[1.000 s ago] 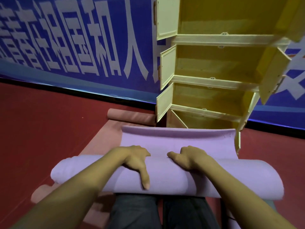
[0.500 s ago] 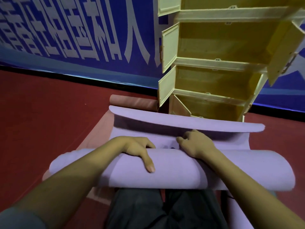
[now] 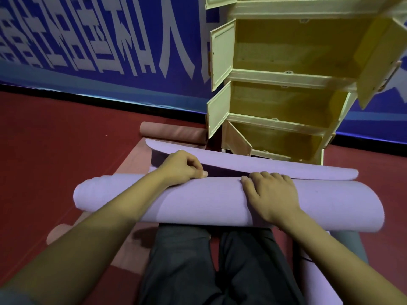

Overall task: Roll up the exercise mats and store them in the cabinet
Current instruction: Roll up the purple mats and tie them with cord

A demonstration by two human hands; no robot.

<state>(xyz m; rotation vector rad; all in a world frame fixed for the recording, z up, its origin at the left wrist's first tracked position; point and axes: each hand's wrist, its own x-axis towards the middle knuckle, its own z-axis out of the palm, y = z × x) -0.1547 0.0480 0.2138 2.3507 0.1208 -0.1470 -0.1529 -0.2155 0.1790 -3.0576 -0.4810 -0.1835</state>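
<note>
The left hand point(image 3: 182, 166) sits at the far side of the purple mat point(image 3: 198, 203), fingers curled and thumb tucked, pinching the mat's loose far edge where it curls up. The right hand point(image 3: 272, 194) lies flat on top of the roll with fingers spread and nearly straight, pressing it down. The mat is mostly rolled, lying across the person's knees on the red floor point(image 3: 55, 150), just in front of the open yellow cabinet point(image 3: 286, 106). A rolled pink mat point(image 3: 174, 132) lies beside the cabinet's base
</note>
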